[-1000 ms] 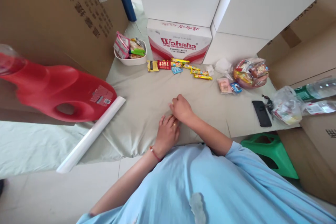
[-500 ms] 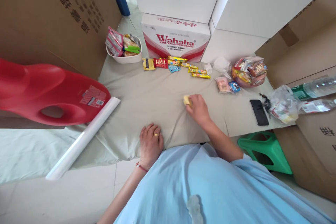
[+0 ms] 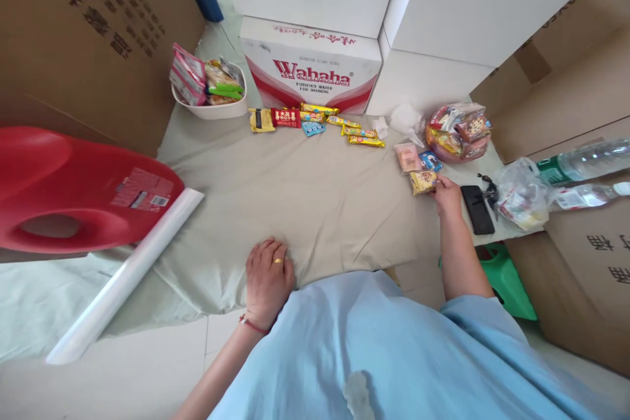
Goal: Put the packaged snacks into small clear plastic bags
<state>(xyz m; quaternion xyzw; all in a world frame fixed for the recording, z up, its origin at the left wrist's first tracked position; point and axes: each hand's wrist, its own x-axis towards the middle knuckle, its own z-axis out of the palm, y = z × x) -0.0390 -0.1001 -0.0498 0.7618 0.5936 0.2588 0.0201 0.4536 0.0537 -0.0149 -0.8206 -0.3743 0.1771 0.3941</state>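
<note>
My right hand [image 3: 447, 195] pinches the edge of a small yellow snack packet [image 3: 423, 182] at the right of the cloth. The packet sits just in front of a pink snack packet [image 3: 408, 157] and a blue snack packet [image 3: 430, 160]. Behind them stands a round bowl [image 3: 462, 156] heaped with wrapped snacks. My left hand [image 3: 270, 277] rests palm down near the front edge of the cloth [image 3: 295, 190], fingers loosely extended and holding nothing. By the Wahaha box lie a red packet [image 3: 286, 118], a light blue packet [image 3: 313, 128] and several yellow-wrapped snacks [image 3: 358, 132].
A white basket of snacks [image 3: 216, 110] stands at back left, beside the Wahaha box [image 3: 315, 65]. On the left are a red plastic jug [image 3: 108, 170] and a white roll [image 3: 128, 275]. A phone [image 3: 477, 210], plastic bag [image 3: 524, 193] and bottles [image 3: 585, 161] lie right.
My right hand has carried the yellow packet from the middle of the cloth rightward to the pink and blue packets. My left hand stays resting on the cloth. The view has shifted slightly.
</note>
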